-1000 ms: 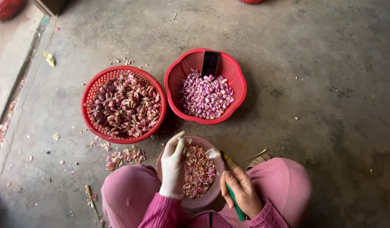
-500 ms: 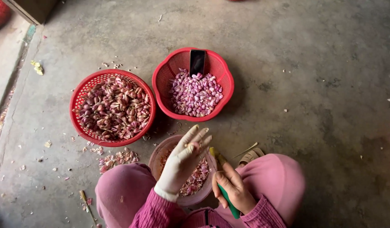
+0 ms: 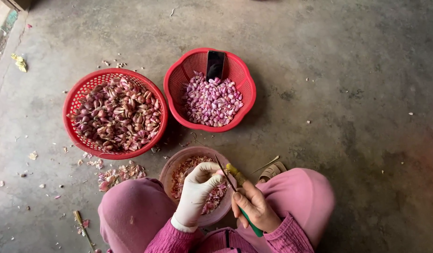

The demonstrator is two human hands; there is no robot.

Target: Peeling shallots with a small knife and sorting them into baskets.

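While two round red plastic baskets sit on the grey concrete floor (image 3: 347, 93), one smaller pink bowl (image 3: 172, 167) rests between the person's knees. One basket of unpeeled purple-brown shallots (image 3: 115, 114) is on the left. One basket of peeled pink cloves (image 3: 210, 89) is beside it, with one dark flat phone (image 3: 215, 64) leaning inside. One pile of papery peels (image 3: 117, 173) lies by the left knee. The left hand in a white glove (image 3: 196, 189) is over the bowl and pinches one small pink clove (image 3: 220, 173) at its fingertips. The bare right hand (image 3: 255, 206) grips one small knife with a green handle (image 3: 236, 189), blade touching the clove.
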